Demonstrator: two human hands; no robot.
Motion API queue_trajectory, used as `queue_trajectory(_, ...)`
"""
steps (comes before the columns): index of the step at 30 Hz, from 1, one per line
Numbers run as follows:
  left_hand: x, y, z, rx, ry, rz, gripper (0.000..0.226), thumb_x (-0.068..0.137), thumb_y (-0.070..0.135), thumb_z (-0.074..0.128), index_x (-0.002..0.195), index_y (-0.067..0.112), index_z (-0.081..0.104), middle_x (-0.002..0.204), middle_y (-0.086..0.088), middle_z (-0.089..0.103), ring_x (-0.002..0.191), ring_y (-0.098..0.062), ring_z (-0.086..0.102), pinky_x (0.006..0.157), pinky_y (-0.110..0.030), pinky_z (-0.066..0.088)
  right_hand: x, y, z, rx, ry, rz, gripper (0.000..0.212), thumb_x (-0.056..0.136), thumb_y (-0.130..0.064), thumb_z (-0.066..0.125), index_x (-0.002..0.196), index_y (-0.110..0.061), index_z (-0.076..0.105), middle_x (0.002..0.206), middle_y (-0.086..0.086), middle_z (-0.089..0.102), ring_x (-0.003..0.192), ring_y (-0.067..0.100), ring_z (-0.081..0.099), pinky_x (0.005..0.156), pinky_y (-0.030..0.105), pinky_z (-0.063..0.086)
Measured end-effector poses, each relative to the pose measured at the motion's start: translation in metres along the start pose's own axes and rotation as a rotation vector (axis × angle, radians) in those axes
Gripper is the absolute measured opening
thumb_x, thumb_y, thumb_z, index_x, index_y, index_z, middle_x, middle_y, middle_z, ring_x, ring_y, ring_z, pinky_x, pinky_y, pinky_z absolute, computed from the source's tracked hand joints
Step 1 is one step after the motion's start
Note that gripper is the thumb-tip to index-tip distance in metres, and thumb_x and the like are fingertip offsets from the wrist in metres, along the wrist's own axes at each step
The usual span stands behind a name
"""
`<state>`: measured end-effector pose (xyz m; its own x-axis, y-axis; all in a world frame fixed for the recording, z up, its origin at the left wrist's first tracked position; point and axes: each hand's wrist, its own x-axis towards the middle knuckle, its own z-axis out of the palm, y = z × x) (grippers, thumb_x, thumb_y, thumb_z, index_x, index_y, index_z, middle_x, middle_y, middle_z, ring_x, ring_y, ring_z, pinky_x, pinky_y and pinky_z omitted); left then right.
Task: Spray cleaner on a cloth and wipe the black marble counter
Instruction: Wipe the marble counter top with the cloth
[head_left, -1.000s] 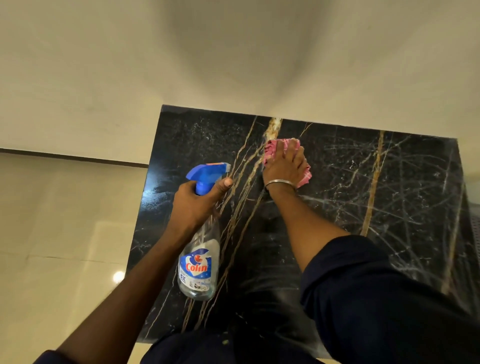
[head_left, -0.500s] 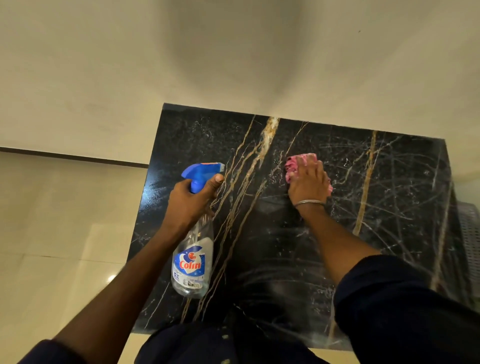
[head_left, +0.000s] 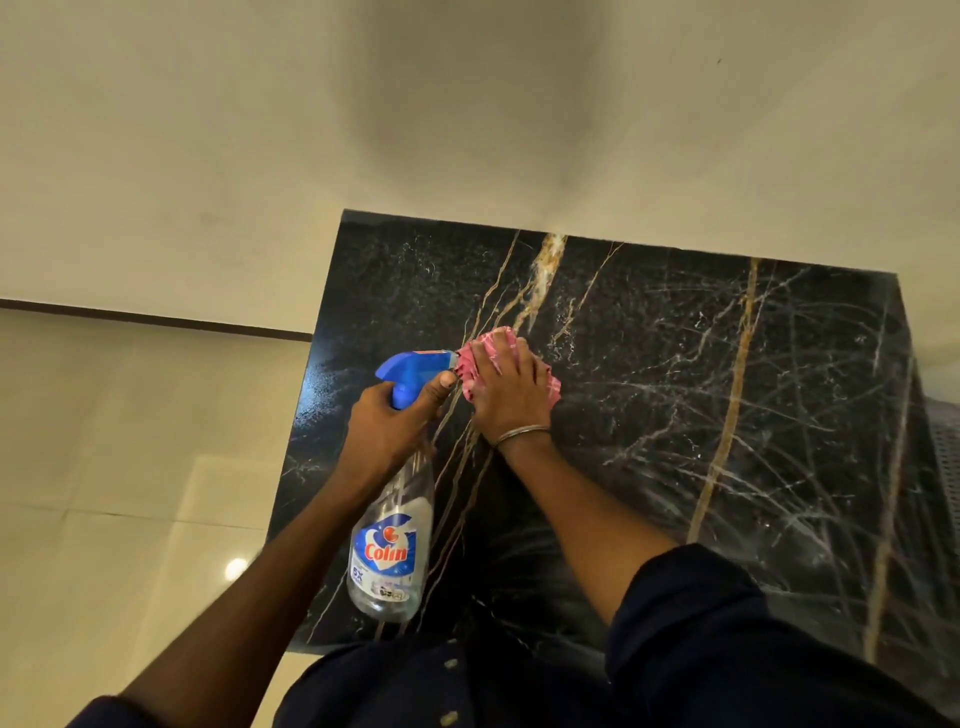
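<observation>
Right hand (head_left: 511, 387) flat on the cloth (head_left: 480, 356), palm down, fingers spread over it and pressing it to the tabletop (head_left: 675, 389) near the gold vein at the back. The cloth is pink and bunched, its edges poking out past the fingertips and beside the wrist. It looks soft and limp, so it will fold and ride up if pushed by one corner. A broad flat palm over the middle of the wad is the right hold, and that is what the hand has.

Left hand (head_left: 387, 431) is wrapped round the neck of the bottle (head_left: 389, 551), fist closed, forefinger reaching up by the blue trigger head (head_left: 413, 371). The bottle hangs tilted above the near-left part of the tabletop, nozzle pointing at the cloth and almost touching it. It is clear plastic and looks nearly empty, so I judge it light and easy to swing one-handed. The neck just under the trigger is the natural grip. The smooth body could be slick if wet.

The marble looks hard, glossy and streaked with smears, so a damp cloth should glide on it. The nozzle is lined up for a spray onto the cloth.
</observation>
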<state>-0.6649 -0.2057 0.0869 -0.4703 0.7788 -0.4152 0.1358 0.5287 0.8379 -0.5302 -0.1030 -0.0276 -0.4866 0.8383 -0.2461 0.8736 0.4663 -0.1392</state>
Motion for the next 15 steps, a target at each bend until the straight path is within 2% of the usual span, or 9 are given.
queue_trajectory(3,0.0,-0.001,-0.001,-0.005,-0.024,-0.006,0.076,0.066,0.073,0.057,0.087,0.0,0.066,0.074,-0.013,0.073,0.059,-0.024,0.07,0.064,-0.039,0.059,-0.005,0.036,-0.002,-0.058,-0.004,-0.042,0.057,0.1,-0.043,0.031,0.154,-0.029,0.019,0.163,0.004,0.015,0.147,0.031,0.017,0.114,0.049,0.026)
queue_trajectory(7,-0.003,0.0,-0.003,-0.019,-0.033,0.013,0.067,0.072,0.066,0.058,0.088,0.002,0.066,0.076,-0.011,0.073,0.053,-0.015,0.067,0.054,-0.024,0.054,-0.02,0.09,-0.007,-0.008,0.042,0.209,0.056,0.1,-0.039,0.032,0.154,-0.032,0.017,0.163,0.004,0.015,0.146,0.033,0.019,0.115,0.05,0.025)
queue_trajectory(10,-0.006,-0.003,-0.004,-0.002,-0.033,0.042,0.067,0.074,0.065,0.057,0.088,0.0,0.065,0.075,-0.014,0.072,0.051,-0.012,0.066,0.053,-0.022,0.053,-0.024,0.12,-0.015,0.045,0.038,0.346,0.057,0.1,-0.035,0.036,0.155,-0.031,0.02,0.163,0.005,0.013,0.146,0.036,0.018,0.115,0.051,0.024)
queue_trajectory(13,-0.012,-0.006,-0.003,-0.001,-0.028,0.021,0.068,0.073,0.065,0.056,0.09,0.0,0.064,0.073,-0.011,0.07,0.049,-0.009,0.065,0.052,-0.02,0.052,-0.021,0.115,-0.018,0.091,0.028,0.497,0.058,0.099,-0.034,0.039,0.154,-0.029,0.021,0.163,0.004,0.01,0.146,0.036,0.014,0.116,0.052,0.02)
queue_trajectory(15,-0.017,-0.008,-0.002,-0.004,-0.026,0.011,0.059,0.079,0.059,0.058,0.089,0.001,0.064,0.068,-0.005,0.068,0.047,-0.007,0.064,0.048,-0.016,0.05,-0.02,0.095,-0.017,0.125,0.042,0.56,0.058,0.098,-0.034,0.04,0.154,-0.03,0.022,0.163,0.003,0.01,0.146,0.037,0.013,0.115,0.053,0.018)
